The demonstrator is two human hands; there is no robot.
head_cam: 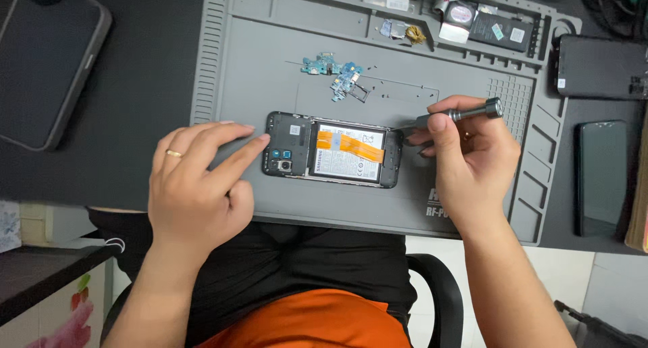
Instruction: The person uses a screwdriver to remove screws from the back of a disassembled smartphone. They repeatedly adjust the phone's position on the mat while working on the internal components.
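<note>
The opened black smartphone with exposed battery and orange flex ribbon lies mid-mat on the grey silicone repair mat. The right hand grips a slim grey metal screwdriver at the phone's right end (a slip could gouge the battery). The left hand, fingers extended and grasping nothing, steadies the left end.

Your left hand: palm down, wrist straight, forearm entering from bottom left. Index & middle fingers extended fwd and to the right, tips side by side; ring & little fingers loosely curled; thumb tucked under at the right side; a ring on the ring finger. Your right hand: forearm rising from bottom right, wrist bent slightly inward. Thumb & index pinched in a pen-type grip, remaining fingers curled beneath, knuckles facing up.
</note>
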